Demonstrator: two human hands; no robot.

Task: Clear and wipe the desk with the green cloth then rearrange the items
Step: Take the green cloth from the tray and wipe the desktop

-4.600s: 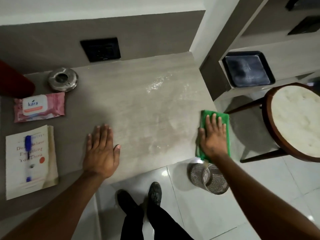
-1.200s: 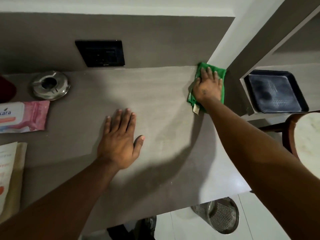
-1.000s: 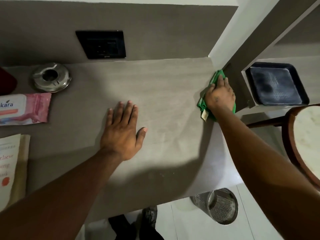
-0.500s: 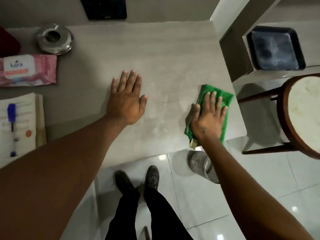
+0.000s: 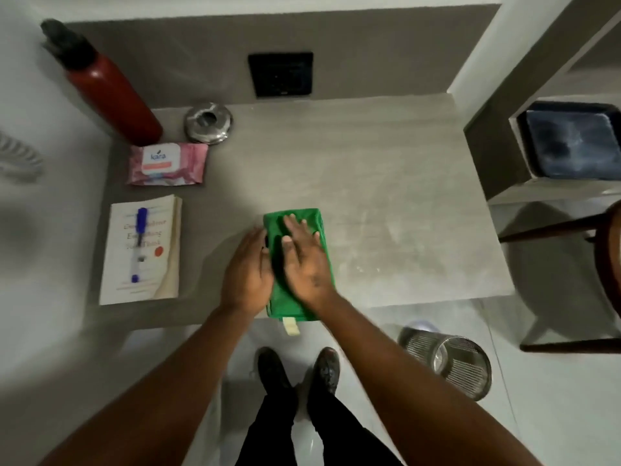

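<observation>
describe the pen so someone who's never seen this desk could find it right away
Look at the desk's left edge, where a white book lies nearest the person. The pen lies on its cover, the only blue, stick-shaped thing there.

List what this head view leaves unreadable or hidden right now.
- Book title: head view, blurred, and the blue pen lies across it.
- Green cloth middle: covered by the right hand; the left hand covers its left edge.
- Left hand's fingers: motion blur, grip unclear.
- Stool: cut off by the right edge.
- Wall socket: too dark for detail.
</observation>
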